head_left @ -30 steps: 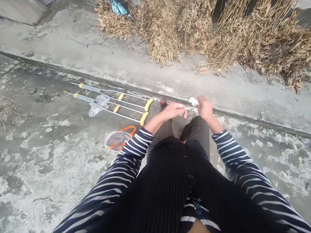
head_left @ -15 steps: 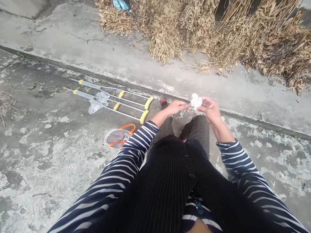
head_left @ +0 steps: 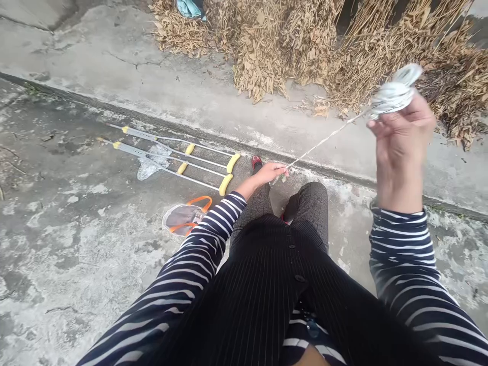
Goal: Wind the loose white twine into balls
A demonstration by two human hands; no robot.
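A wound bundle of white cord (head_left: 394, 96) is pinched in my right hand (head_left: 406, 137), raised high at the right and slightly blurred. From the bundle a single strand (head_left: 328, 137) runs straight down and left. Its other end is gripped between the fingertips of my left hand (head_left: 270, 174), which is low in front of my legs. The strand looks taut between the two hands.
On the concrete to the left lie two crutches (head_left: 171, 157) with yellow pads, over a clear plastic bag (head_left: 154, 162). A grey bag with orange handles (head_left: 183, 217) lies beside my left forearm. Dry plants (head_left: 290, 46) hang over the raised concrete ledge (head_left: 125, 76) ahead.
My right hand has moved up and right with the cord bundle, drawing a strand out between the hands. My left hand has shifted slightly left, still pinching its end.
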